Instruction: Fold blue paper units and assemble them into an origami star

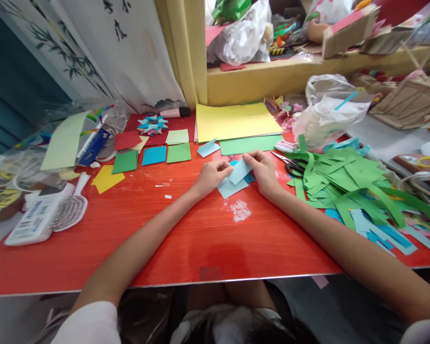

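Evidently, folding appears partway along — left hand (214, 176) and right hand (264, 173), slightly apart, pinch the light-blue paper (240, 171) above the red table (179, 239) — with one creased piece (208, 148) lying beyond and flat squares (178, 153) seemingly left.

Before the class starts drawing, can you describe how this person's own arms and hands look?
The left hand and right hand are bare, with no gloves. Both forearms are uncovered, and no watch or bracelet shows. The left sleeve is white; only a pale edge of the right sleeve shows.
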The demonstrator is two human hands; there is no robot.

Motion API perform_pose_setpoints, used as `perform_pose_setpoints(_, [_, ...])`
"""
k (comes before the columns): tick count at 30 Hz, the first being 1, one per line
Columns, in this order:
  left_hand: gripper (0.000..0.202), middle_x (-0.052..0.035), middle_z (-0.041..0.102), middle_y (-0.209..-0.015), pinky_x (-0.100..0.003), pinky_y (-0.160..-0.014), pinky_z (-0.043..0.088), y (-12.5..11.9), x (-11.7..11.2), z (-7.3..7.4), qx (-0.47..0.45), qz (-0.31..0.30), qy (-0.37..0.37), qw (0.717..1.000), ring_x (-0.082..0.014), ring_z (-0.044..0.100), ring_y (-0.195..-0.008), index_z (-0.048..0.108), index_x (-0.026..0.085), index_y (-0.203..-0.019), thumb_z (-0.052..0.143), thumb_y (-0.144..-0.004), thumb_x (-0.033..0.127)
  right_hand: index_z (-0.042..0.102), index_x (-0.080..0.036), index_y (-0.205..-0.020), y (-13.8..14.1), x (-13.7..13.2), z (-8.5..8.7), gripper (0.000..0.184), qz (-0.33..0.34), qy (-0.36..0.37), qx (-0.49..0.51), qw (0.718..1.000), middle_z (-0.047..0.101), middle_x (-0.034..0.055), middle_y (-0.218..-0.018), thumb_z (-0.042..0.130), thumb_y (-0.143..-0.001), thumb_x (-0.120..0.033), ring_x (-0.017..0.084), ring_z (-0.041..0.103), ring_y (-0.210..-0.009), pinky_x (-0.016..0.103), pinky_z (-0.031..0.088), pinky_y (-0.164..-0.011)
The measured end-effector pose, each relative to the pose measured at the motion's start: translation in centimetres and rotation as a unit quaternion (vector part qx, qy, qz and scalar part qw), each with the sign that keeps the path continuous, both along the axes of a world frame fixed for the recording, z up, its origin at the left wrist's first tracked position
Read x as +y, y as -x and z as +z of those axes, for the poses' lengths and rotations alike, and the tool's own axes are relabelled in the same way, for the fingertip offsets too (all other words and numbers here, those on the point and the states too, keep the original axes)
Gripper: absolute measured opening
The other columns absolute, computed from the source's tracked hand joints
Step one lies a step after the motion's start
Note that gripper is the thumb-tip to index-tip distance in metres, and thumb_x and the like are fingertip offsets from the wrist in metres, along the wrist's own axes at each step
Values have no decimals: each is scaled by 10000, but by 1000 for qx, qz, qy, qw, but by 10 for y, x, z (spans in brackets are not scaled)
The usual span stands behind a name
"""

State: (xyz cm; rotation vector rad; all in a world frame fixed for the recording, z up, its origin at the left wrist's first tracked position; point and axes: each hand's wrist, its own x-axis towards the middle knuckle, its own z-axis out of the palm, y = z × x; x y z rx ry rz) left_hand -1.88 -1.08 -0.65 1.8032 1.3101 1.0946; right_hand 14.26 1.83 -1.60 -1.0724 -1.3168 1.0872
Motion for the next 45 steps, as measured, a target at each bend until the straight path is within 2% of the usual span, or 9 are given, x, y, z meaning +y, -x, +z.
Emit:
perform_pose_setpoints(7, [185,6,547,-670,-232,-606,365,-1,-1,1,-33,7,-6,999,-103,476,-634,537,155,-680,553,-769,316,526,-209,-718,-4,2,-2,168,-65,-1,-8,998,499,-17,-642,600,-760,-354,106,439,-518,254,347,-451])
perform_pose_setpoints(11, [194,10,521,-664,-222,-613,369,1,-2,2,-86,68,-13,994,-92,461,-635,518,158,-667,547,-790,306,460,-232,-742,-7,10,-5,164,-103,23,29,994,473,-38,-550,579,-785,-337,116,441,-455,259,336,-415])
perform_pose_setpoints(18, [125,2,621,-826,-223,-424,279,14,10,-3,-237,197,27,951,-43,294,-416,472,202,-982,446,-871,255,477,-211,-723,-5,7,1,204,0,11,49,999,494,-42,-560,601,-784,-361,78,421,-422,224,303,-376])
perform_pose_setpoints(21, [224,-10,647,-931,-218,-426,311,12,7,-1,-192,158,39,968,-36,344,-414,466,214,-1082,459,-858,222,480,-203,-718,-4,6,1,186,5,12,51,999,497,-47,-534,597,-787,-329,73,421,-404,214,303,-371])
perform_pose_setpoints(25, [187,2,623,-716,-225,-546,390,3,-4,4,-5,88,-20,996,-85,497,-556,594,189,-896,429,-876,275,492,-190,-703,-4,7,0,177,17,8,34,999,499,-48,-533,606,-779,-303,64,423,-413,200,308,-381])
perform_pose_setpoints(29, [135,-32,621,-947,-285,-815,435,-2,-9,4,186,14,-131,974,-162,557,-931,594,186,-894,498,-833,261,510,-187,-709,-4,8,-1,177,21,10,18,1000,496,-52,-532,611,-774,-317,57,410,-411,194,303,-384])
perform_pose_setpoints(31, [244,-50,590,-1066,-331,-915,412,-4,-9,2,246,-31,-138,959,-199,516,-1058,569,186,-979,560,-801,353,513,-188,-714,-5,8,-2,181,19,14,13,1000,497,-51,-530,609,-775,-328,59,411,-411,195,301,-383])
perform_pose_setpoints(37, [759,-116,478,-1306,-429,-1024,343,-5,-9,0,299,-137,-93,940,-272,440,-1214,390,169,-1274,657,-672,547,523,-187,-730,-6,9,-2,174,22,7,10,1000,498,-53,-542,609,-774,-332,56,409,-416,197,306,-395])
perform_pose_setpoints(45, [609,-105,487,-1311,-418,-1028,341,-3,-10,2,265,-158,-80,948,-255,442,-1222,409,175,-1265,612,-754,435,517,-184,-720,-5,9,-2,151,27,4,13,1000,489,-53,-531,612,-775,-287,57,414,-421,202,307,-405])
